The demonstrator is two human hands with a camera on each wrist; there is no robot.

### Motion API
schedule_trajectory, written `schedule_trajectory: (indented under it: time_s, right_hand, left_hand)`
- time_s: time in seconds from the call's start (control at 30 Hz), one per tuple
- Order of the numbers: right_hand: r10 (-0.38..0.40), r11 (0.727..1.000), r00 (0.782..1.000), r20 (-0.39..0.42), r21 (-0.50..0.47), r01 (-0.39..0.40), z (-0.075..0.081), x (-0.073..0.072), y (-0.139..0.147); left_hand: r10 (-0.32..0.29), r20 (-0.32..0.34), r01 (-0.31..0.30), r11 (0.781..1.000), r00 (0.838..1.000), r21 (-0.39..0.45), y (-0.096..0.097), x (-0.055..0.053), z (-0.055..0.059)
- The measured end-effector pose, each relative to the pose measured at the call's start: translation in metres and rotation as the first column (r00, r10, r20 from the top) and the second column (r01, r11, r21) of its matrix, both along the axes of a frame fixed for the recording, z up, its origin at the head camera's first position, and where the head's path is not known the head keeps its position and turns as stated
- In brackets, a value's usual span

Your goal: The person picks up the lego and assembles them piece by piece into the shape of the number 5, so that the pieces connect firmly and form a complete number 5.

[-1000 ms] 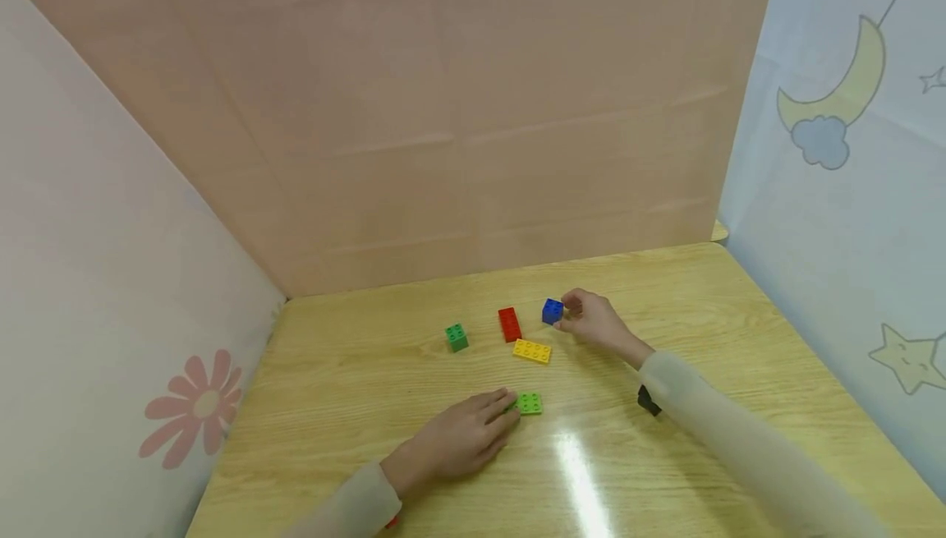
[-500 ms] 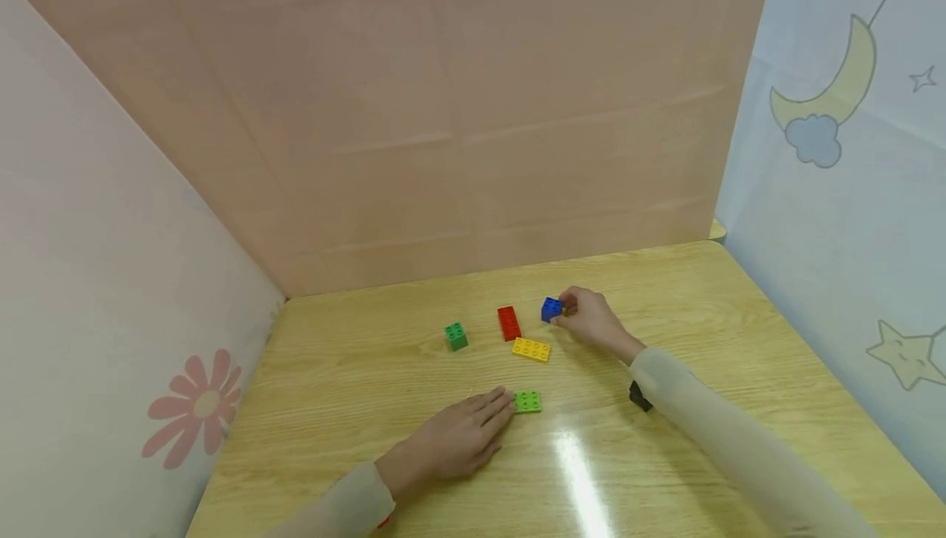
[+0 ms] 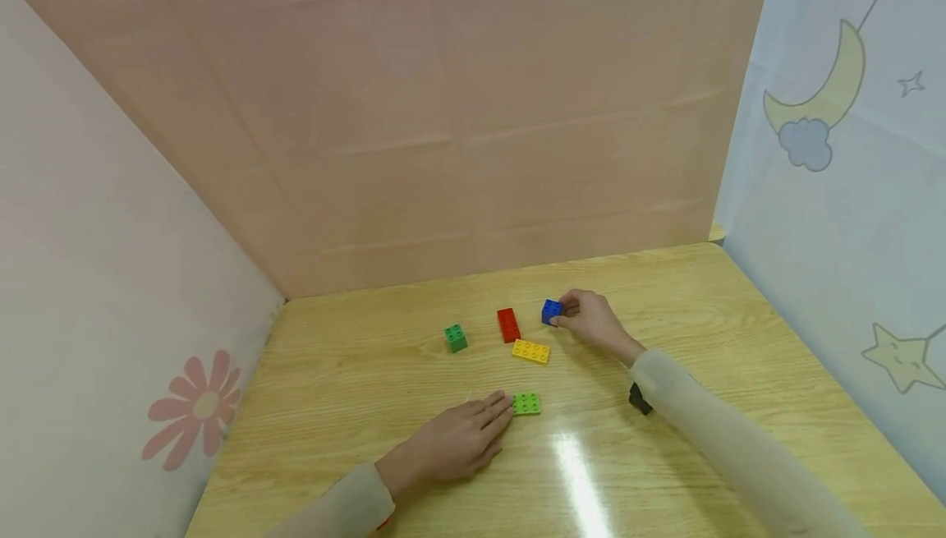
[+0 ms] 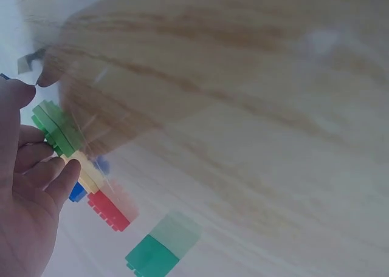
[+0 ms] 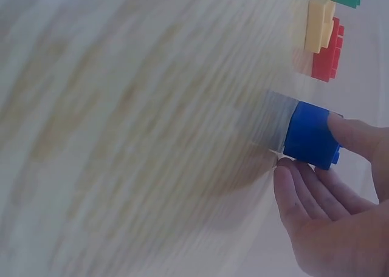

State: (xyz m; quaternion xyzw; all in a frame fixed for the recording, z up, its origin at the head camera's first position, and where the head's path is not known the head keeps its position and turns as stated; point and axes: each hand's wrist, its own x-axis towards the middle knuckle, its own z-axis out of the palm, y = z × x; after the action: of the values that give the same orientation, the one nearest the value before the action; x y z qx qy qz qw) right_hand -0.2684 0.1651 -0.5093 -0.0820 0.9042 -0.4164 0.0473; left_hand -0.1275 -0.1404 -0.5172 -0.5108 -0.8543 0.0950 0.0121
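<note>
On the table's far side, my right hand [image 3: 591, 320] pinches a small blue building brick [image 3: 550, 311]. The right wrist view shows the thumb on one face of the blue brick [image 5: 309, 134] and the fingers along the opposite side, with its base at the tabletop. Lower down, my left hand [image 3: 460, 439] lies palm down with its fingers extended. Their tips are right at the left end of a flat light green brick [image 3: 527, 404], covering part of it. In the left wrist view this light green brick [image 4: 56, 125] is close beyond the relaxed fingers.
Between the hands lie a yellow brick [image 3: 530, 351] and a red brick [image 3: 508, 325]. A darker green brick [image 3: 455, 338] stands further left. A black brick [image 3: 639, 399] is partly hidden by the right sleeve, and a red piece [image 3: 383, 524] peeks out by the left cuff.
My right thumb and fingers have come onto the blue brick, which stays in place. My left hand has slid slightly left, uncovering more of the light green brick.
</note>
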Motion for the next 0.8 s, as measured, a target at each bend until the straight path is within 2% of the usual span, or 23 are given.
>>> schedule_trajectory:
  time_s: [0.4, 0.6, 0.8]
  right_hand:
    - [-0.012, 1.0, 1.0, -0.023, -0.011, 0.012, 0.011, 0.008, -0.001]
    - [0.001, 0.999, 1.0, -0.027, -0.047, -0.003, 0.018, 0.016, -0.002]
    - [0.011, 0.998, 0.998, -0.054, -0.067, -0.014, 0.022, 0.023, -0.002]
  left_hand:
    - [-0.005, -0.018, 0.005, 1.0, 1.0, 0.011, 0.0, 0.0, -0.003]
    - [0.005, 0.007, -0.005, 1.0, 1.0, 0.016, 0.0, 0.0, -0.003]
    - [0.001, 0.003, -0.001, 0.999, 1.0, 0.032, 0.001, 0.0, -0.003]
